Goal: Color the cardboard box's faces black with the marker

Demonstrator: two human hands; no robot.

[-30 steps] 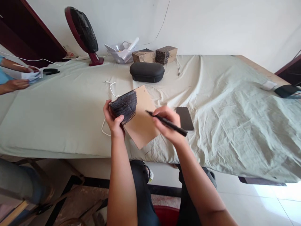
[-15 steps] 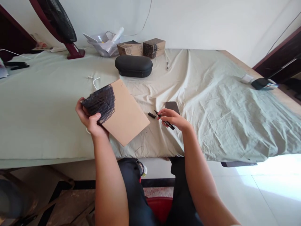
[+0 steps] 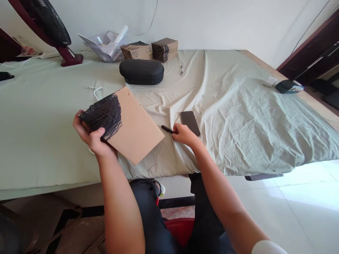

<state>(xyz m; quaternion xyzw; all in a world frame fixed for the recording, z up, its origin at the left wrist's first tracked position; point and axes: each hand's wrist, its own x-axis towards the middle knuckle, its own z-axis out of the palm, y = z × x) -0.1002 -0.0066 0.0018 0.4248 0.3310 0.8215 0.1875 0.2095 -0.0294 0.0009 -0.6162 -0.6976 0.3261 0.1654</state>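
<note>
My left hand (image 3: 91,135) grips a brown cardboard sheet (image 3: 135,130) by its upper left corner, which is scribbled over in black ink (image 3: 103,114). The sheet is tilted, its lower edge near the table's front edge. My right hand (image 3: 184,134) rests low on the cloth to the right of the sheet, fingers closed on a black marker pen (image 3: 168,129) whose end points left toward the cardboard. A dark phone (image 3: 190,122) lies flat just behind that hand.
A pale green cloth (image 3: 238,106) covers the table. At the back lie a black oval case (image 3: 141,72), two small cardboard boxes (image 3: 149,50), a clear plastic bag (image 3: 104,42), a fan (image 3: 50,24) and a white cable (image 3: 95,91). A dark device (image 3: 287,86) sits far right.
My right hand has dropped from above the cardboard down to the cloth by the phone, pen still in it; a small black cap lay beside it half a second ago. The view has swung right.
</note>
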